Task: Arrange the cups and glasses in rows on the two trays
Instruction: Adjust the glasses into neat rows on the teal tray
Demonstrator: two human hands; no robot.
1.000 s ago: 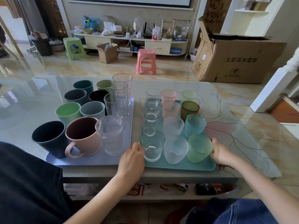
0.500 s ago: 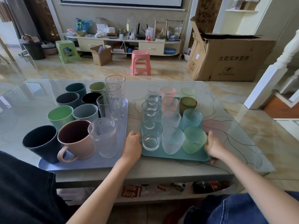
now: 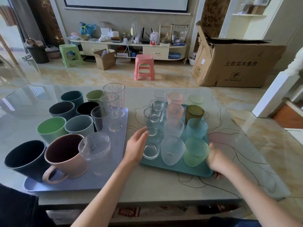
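Now the left hand (image 3: 136, 145) is resting at the nine-o'clock edge of the teal tray (image 3: 183, 167), its fingers straight and loosely spread, the fingertips touching the side of the nearest clear glass (image 3: 151, 145). That glass is standing at the tray's near-left corner, at three o'clock from the hand, heading a file of clear glasses running away toward twelve o'clock. Beside it, toward three o'clock, a frosted glass (image 3: 172, 151) and a pale green glass (image 3: 195, 151) are completing the front row, with a turquoise glass (image 3: 196, 129), an amber glass (image 3: 194, 113) and two pink glasses (image 3: 175, 104) standing behind them.

The right hand (image 3: 216, 159) is sitting at the tray's near-right corner, at four o'clock from the green glass, fingers curled; it seems to be gripping the tray rim, though blur is making the hold hard to read.

At nine o'clock from the left hand, the lavender tray (image 3: 65, 185) is carrying rows of opaque cups and tall clear glasses, with a pink mug (image 3: 67, 154) and a dark navy cup (image 3: 26, 159) at its near edge. Both trays are lying side by side on the glass-topped table (image 3: 164, 189).
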